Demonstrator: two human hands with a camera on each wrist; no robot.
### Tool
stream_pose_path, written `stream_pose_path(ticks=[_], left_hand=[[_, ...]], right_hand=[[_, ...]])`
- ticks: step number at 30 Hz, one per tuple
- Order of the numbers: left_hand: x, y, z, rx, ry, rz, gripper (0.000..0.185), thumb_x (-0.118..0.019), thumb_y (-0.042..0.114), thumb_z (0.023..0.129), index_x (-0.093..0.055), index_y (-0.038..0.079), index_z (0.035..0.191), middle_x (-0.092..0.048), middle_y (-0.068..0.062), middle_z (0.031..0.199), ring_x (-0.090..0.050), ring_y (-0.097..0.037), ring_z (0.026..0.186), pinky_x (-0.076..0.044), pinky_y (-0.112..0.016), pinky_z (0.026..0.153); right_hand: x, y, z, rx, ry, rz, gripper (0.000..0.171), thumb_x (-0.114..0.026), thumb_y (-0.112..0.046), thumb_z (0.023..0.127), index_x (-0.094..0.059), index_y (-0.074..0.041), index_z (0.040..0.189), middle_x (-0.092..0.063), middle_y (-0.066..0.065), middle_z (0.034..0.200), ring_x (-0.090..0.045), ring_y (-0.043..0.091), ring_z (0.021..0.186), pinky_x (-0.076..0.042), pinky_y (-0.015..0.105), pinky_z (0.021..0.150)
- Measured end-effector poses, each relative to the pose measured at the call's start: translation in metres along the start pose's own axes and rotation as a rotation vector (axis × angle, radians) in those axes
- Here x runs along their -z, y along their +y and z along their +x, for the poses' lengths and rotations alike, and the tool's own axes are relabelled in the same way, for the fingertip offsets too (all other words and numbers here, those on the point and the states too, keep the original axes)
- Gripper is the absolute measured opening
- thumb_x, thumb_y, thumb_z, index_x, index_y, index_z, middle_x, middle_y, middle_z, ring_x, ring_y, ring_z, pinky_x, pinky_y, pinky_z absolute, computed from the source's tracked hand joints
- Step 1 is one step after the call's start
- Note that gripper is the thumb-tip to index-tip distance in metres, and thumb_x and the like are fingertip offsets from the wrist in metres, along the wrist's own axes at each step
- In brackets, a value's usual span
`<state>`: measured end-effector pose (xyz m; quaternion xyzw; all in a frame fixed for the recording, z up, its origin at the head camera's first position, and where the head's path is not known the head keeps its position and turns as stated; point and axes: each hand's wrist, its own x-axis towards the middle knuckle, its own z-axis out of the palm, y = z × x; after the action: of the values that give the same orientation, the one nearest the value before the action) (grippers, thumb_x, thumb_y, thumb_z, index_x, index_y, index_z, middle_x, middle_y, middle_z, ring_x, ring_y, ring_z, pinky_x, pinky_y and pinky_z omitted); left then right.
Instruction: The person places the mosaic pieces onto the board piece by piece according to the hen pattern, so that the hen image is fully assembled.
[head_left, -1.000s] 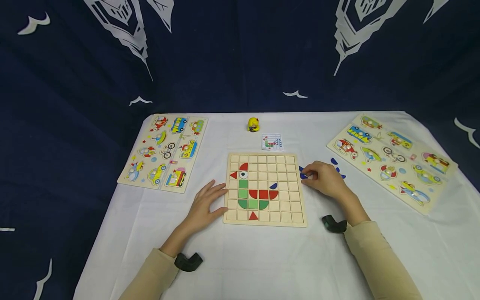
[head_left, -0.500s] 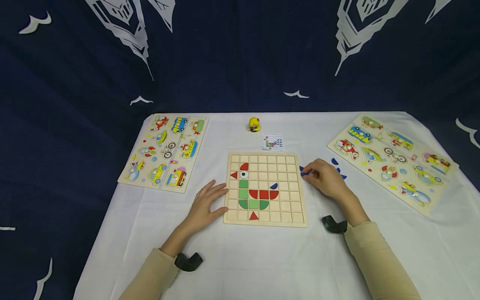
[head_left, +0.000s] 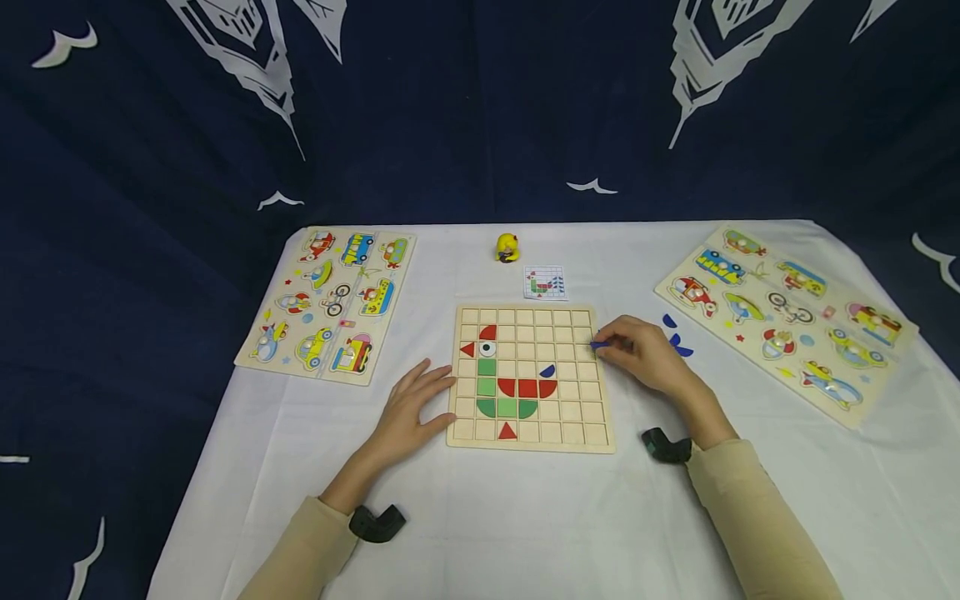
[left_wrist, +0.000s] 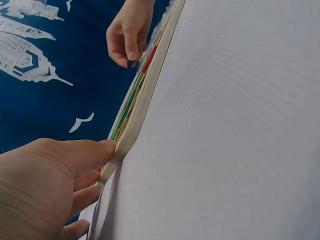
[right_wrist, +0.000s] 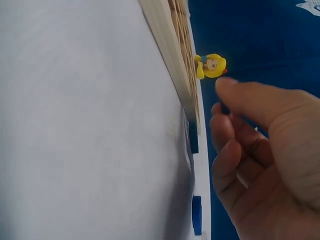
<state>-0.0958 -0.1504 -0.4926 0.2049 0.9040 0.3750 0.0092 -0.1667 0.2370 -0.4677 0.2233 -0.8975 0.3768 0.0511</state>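
A small blue piece point(head_left: 599, 343) is pinched in the fingers of the right hand point(head_left: 643, 358) at the right edge of the wooden grid board point(head_left: 529, 379); empty squares lie just left. The left hand point(head_left: 408, 410), fingers straight, is pressed against the board's left edge.

A worktop point(head_left: 525, 517) covered by a white cloth fills the lower half of the head view. Behind it hangs a dark blue backdrop point(head_left: 480, 108) printed with white birds and building outlines, evenly lit.
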Motion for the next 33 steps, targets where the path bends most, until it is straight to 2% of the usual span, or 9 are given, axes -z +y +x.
stream_pose_path(ticks=[11,19,33], left_hand=[[-0.002,-0.001,0.001,0.009,-0.001,0.006,0.053,-0.076,0.017,0.083,-0.06,0.008,0.132,-0.051,-0.008,0.147,-0.024,-0.033,0.148,-0.018,-0.061,0.116],[-0.002,0.0,0.001,0.009,0.006,0.007,0.053,-0.076,0.016,0.083,-0.06,0.008,0.132,-0.051,-0.007,0.147,-0.024,-0.033,0.148,-0.019,-0.062,0.115],[-0.002,0.0,0.001,0.007,0.01,0.006,0.052,-0.076,0.015,0.082,-0.06,0.008,0.131,-0.051,-0.007,0.146,-0.024,-0.034,0.147,-0.019,-0.061,0.115]], right_hand=[[-0.01,-0.014,0.02,0.054,-0.131,0.139,0.012,-0.074,-0.005,0.085,-0.072,-0.007,0.097,-0.065,0.005,0.089,-0.051,0.01,0.075,-0.042,0.017,0.064],[-0.014,-0.02,0.03,0.04,-0.229,0.096,0.013,-0.072,-0.002,0.085,-0.073,-0.008,0.097,-0.067,0.003,0.094,-0.05,0.013,0.077,-0.042,0.021,0.066],[-0.016,-0.019,0.033,0.044,-0.272,0.046,0.015,-0.071,-0.001,0.086,-0.075,-0.009,0.097,-0.064,0.004,0.101,-0.052,0.016,0.088,-0.044,0.024,0.075]])
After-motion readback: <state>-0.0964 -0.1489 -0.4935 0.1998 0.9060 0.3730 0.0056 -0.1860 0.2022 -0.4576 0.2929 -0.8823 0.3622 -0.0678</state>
